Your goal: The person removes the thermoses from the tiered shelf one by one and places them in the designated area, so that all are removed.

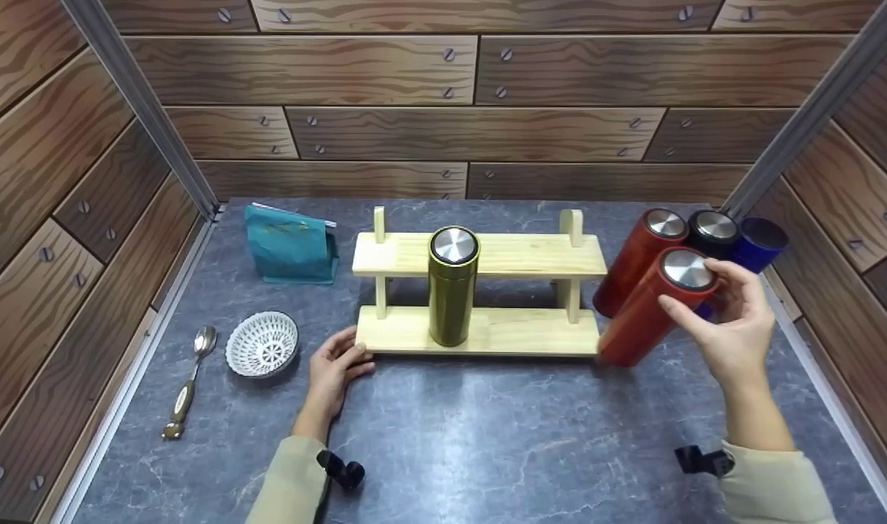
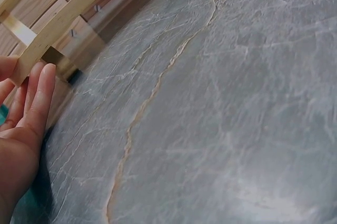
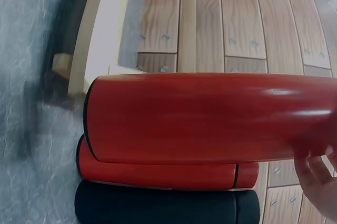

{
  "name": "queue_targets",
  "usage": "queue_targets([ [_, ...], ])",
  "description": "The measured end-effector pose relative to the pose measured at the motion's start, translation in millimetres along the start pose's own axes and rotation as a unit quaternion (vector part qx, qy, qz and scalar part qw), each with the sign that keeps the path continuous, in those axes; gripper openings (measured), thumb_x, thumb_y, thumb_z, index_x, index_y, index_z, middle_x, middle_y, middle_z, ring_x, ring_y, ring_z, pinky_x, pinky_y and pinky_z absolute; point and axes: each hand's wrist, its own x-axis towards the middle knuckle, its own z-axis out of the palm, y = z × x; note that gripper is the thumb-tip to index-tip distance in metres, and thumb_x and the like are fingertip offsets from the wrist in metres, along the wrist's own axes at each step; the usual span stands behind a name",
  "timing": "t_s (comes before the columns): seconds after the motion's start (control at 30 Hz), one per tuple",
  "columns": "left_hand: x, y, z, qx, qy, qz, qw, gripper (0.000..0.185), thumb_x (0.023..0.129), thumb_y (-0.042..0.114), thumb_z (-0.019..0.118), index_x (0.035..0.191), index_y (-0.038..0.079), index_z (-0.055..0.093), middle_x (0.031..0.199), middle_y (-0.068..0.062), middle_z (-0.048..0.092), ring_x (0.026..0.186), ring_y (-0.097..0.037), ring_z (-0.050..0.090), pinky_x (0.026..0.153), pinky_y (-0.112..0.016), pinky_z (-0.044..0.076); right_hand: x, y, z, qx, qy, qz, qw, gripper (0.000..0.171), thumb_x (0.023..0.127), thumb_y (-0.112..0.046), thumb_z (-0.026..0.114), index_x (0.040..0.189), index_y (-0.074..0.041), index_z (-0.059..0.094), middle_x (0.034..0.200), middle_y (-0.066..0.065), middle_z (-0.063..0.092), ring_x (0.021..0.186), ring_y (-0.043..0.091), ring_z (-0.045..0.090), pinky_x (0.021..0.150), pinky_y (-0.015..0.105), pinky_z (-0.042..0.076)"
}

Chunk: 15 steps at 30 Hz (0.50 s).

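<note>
My right hand holds a red thermos bottle near its steel lid, thumb on one side and fingers on the other. The bottle leans at the right end of a two-tier wooden rack; in the right wrist view the red bottle overlaps the rack's end. My left hand grips the front left corner of the rack's lower shelf, and in the left wrist view the thumb lies above the board with fingers below. An olive-gold thermos stands upright on the lower shelf, left of middle.
Another red thermos, a black one and a blue one stand behind the right hand. To the left are a teal pouch, a white openwork bowl and a spoon. Wood-patterned walls enclose the table.
</note>
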Motion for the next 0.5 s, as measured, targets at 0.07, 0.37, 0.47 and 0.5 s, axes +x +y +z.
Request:
queue_targets([
  [0.07, -0.5, 0.4, 0.2, -0.004, 0.000, 0.003, 1.0000, 0.047, 0.082, -0.004, 0.066, 0.126, -0.005, 0.050, 0.106, -0.018, 0.057, 0.074, -0.025, 0.063, 0.067, -0.039, 0.058, 1.7, 7.0, -6.2, -0.008, 0.013, 0.003, 1.000, 0.058, 0.057, 0.028, 0.070, 0.111, 0.015, 0.054, 0.103, 0.019, 0.060, 0.089, 0.022, 0.057, 0.071, 0.022, 0.049],
  [0.37, -0.6, -0.4, 0.0, -0.011, -0.002, 0.009, 0.9999, 0.046, 0.082, -0.006, 0.064, 0.125, -0.006, 0.050, 0.104, -0.017, 0.058, 0.072, -0.025, 0.063, 0.065, -0.039, 0.058, 3.4, 20.5, -18.8, -0.041, 0.066, 0.023, 0.997, 0.059, 0.057, 0.023, 0.073, 0.112, 0.009, 0.057, 0.105, 0.014, 0.061, 0.092, 0.019, 0.057, 0.071, 0.019, 0.048],
  [0.47, -0.5, -0.9, 0.0, -0.011, 0.001, 0.008, 0.9999, 0.045, 0.082, -0.005, 0.064, 0.125, -0.006, 0.051, 0.103, -0.016, 0.058, 0.072, -0.025, 0.063, 0.065, -0.039, 0.058, 2.3, 19.7, -16.9, -0.057, 0.080, 0.021, 0.995, 0.058, 0.057, 0.022, 0.074, 0.111, 0.008, 0.057, 0.104, 0.013, 0.061, 0.092, 0.019, 0.057, 0.070, 0.019, 0.047],
  [0.5, -0.5, -1.0, 0.1, -0.011, 0.002, 0.007, 0.9999, 0.045, 0.082, -0.005, 0.064, 0.125, -0.006, 0.051, 0.103, -0.016, 0.058, 0.072, -0.025, 0.063, 0.065, -0.039, 0.058, 2.0, 20.6, -16.8, -0.065, 0.083, 0.020, 0.994, 0.058, 0.057, 0.021, 0.074, 0.111, 0.008, 0.057, 0.104, 0.012, 0.061, 0.092, 0.019, 0.057, 0.070, 0.019, 0.047],
])
